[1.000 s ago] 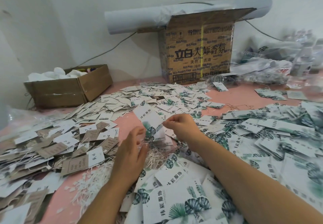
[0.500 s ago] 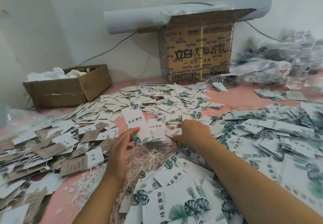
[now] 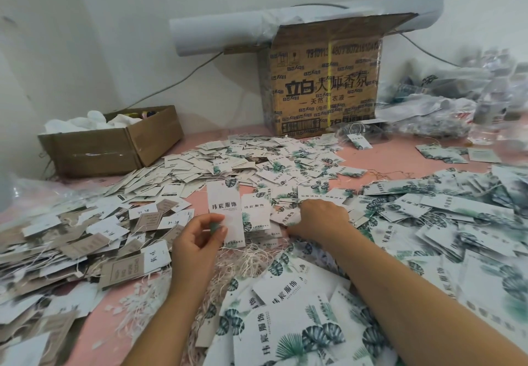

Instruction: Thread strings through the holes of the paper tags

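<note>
I saw left hand [image 3: 197, 241] pinching a tall tag [image 3: 224, 207] upright near the middle of the table [image 3: 400, 154], right hand [image 3: 320, 217] palm-down on loose tags [image 3: 285, 165], grip untellable; strings [image 3: 248, 260] toward the near edge looked tangled, might drag out clumped

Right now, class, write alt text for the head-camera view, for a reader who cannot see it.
A person's left hand pinches a tall white paper tag upright over a pink table, while the right hand lies knuckles-up on a heap of leaf-printed tags. Pale strings lie tangled below the hands; a printed cardboard box stands at the back.
</note>
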Tool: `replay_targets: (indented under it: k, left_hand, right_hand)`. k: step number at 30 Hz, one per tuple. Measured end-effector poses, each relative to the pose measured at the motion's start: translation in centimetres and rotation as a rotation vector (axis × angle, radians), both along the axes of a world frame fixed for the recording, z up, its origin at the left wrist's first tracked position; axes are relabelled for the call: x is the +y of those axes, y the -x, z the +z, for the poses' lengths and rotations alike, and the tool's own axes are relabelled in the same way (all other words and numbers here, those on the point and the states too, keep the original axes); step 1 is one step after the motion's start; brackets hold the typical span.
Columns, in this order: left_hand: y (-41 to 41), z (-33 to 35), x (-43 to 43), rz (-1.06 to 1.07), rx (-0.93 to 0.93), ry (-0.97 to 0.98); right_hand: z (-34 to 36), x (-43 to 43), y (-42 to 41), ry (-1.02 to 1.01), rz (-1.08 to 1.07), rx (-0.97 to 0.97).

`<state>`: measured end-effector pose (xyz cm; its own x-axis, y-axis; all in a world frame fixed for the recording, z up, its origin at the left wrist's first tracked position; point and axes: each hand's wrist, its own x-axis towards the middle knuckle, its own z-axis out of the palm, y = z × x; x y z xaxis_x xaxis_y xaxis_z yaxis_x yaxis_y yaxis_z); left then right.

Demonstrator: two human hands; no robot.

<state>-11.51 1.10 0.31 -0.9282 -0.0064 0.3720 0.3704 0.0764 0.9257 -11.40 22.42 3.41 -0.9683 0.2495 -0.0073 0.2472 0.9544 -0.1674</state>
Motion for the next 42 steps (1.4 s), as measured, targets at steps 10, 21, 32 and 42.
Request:
replay_targets:
  k: [10,21,32,42]
  left_hand:
    - [0.3,-0.2,0.0,-0.017,0.012,-0.006]
    - [-0.3,0.4,0.2,-0.081,0.016,-0.044]
    - [-0.7,0.7,0.3,-0.074,0.019,0.078]
    - [-2.6,4.1,1.6,0.111,0.297,0.085]
  right_hand:
    - [0.1,-0.1,0.0,0.008,0.008,0.036]
    - [1.2,-1.3,-0.1,-0.212,0.086,0.114]
    - [4.2,-4.9,-1.6,-0.233,0.322,0.383]
    - [5.2,-7.2,-3.8,-0.252,0.571,0.542]
